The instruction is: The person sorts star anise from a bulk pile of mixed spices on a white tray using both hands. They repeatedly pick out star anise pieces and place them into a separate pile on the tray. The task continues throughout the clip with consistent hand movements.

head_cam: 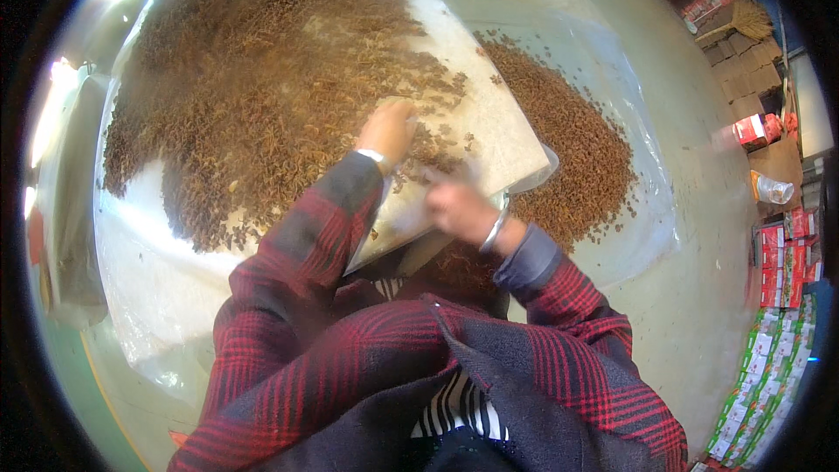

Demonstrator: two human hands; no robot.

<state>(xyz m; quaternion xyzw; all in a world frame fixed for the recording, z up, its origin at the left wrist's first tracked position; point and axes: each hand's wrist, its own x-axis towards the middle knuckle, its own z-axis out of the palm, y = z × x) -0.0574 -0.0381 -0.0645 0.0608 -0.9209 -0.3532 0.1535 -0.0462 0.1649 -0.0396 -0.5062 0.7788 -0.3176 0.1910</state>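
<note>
A wide layer of small brown dried pieces (249,92), perhaps dried plant matter, covers much of a pale, plastic-covered work surface (505,124). My left hand (390,131), with a bracelet at the wrist, lies at the right side of this layer among loose pieces; its fingertips are hard to make out, and so is anything under them. Near the surface's front corner is my right hand (459,210), blurred, with a metal bangle. Its fingers look curled, but whether they hold a piece cannot be told.
Beyond the surface's right edge, a heap of brown pieces (570,151) lies on clear plastic sheeting (649,210) on the floor. More dark material sits below the front corner. Along the right wall are a straw broom (750,19), a plastic jar (773,190) and red and green packages (763,380).
</note>
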